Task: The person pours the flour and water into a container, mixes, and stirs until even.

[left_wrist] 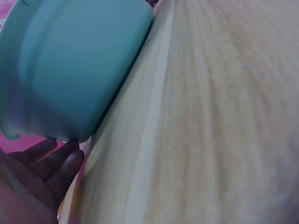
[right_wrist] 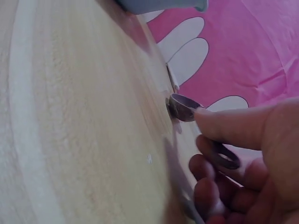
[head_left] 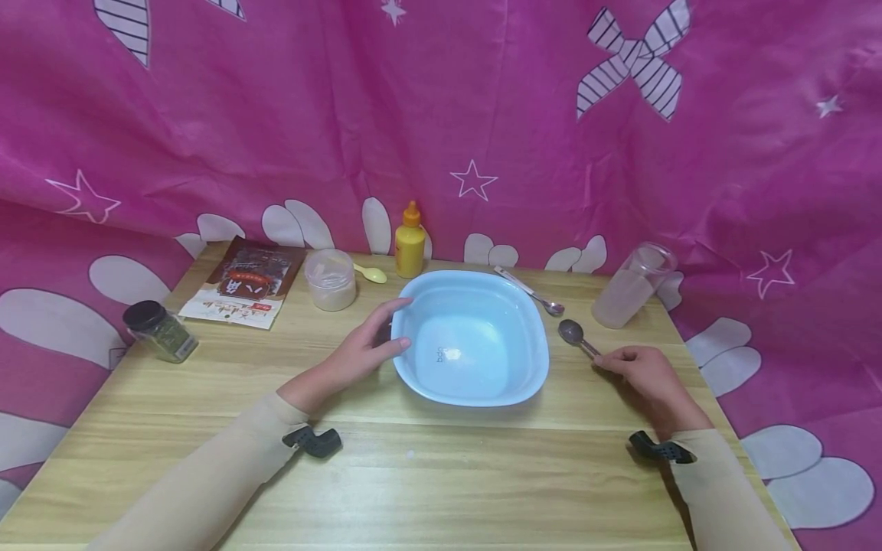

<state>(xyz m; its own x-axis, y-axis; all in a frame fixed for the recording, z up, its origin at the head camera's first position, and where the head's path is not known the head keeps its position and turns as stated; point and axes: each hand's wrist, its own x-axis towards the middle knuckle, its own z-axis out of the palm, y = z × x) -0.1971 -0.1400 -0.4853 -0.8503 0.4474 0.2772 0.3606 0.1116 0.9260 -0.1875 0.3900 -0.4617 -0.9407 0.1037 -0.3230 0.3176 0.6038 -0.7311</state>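
Note:
A light blue plastic basin stands in the middle of the wooden table. My left hand is at its left side, thumb and index fingertips at the rim; in the left wrist view the other fingers, fairly straight, meet the outer wall low down. To the right of the basin, my right hand pinches a dark metal measuring spoon by its handle. The right wrist view shows the thumb over the handle, the spoon's bowl facing up close to the table, and a rounded handle end between the fingers.
Behind the basin stands a yellow squeeze bottle. Leftward are a yellow spoon, a clear tub, a brown packet and a black-lidded jar. A slim spoon and a clear bottle are at the right.

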